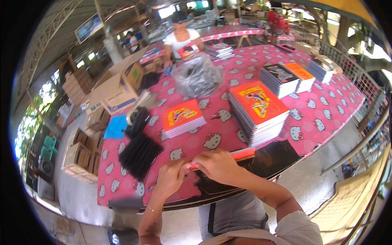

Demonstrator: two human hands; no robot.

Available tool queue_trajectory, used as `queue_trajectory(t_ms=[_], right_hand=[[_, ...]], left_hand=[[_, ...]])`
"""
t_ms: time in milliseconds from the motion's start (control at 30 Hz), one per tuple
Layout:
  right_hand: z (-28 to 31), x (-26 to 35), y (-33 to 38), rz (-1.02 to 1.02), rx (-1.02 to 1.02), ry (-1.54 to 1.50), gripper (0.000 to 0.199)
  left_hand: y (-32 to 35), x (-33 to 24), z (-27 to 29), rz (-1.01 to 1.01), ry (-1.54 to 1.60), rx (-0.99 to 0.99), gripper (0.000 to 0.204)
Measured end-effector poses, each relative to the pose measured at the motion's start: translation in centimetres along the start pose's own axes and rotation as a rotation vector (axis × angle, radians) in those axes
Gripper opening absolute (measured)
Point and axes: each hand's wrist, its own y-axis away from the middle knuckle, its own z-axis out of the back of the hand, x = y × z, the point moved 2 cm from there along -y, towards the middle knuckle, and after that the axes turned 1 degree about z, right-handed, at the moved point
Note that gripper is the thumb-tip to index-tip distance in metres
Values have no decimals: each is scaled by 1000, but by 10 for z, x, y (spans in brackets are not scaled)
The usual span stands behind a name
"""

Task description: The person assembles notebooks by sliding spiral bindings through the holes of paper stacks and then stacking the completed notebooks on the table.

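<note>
Both my hands meet over the near edge of the table. My left hand (170, 175) has its thumb and fingers pinched together at a small orange-red edge. Beside it, my right hand (219, 166) is closed with bent fingers on the same edge. More orange shows past my right hand, on what looks like an orange-covered notebook (243, 153), mostly hidden by that hand. It lies by a black board (271, 160) at the table edge. Left of my hands is a pile of black binding coils (141, 156). A low stack of orange notebooks (183, 117) stands beyond them.
A taller notebook stack (261, 108) stands ahead right, with black-covered notebooks (280, 77) behind. A clear plastic bag (199, 77) holds dark material. A blue sheet (116, 127) and cardboard boxes (118, 90) are at left. Across the pink tablecloth (228, 96), a person (181, 38) handles a notebook.
</note>
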Motion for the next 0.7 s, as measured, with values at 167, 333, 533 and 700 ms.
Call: queue_trajectory(t_ms=[167, 333, 533, 700], right_hand=[[8, -8, 2, 5, 53, -124, 16], [8, -13, 2, 14, 81, -207, 16], [31, -15, 20, 186, -162, 137, 27], [38, -22, 16, -22, 231, 32, 28]], left_hand=[[-14, -21, -7, -19, 85, -122, 27], [-12, 0, -3, 102, 118, 167, 26], [-9, 2, -5, 58, 50, 159, 22], [-24, -37, -14, 134, -184, 82, 47]])
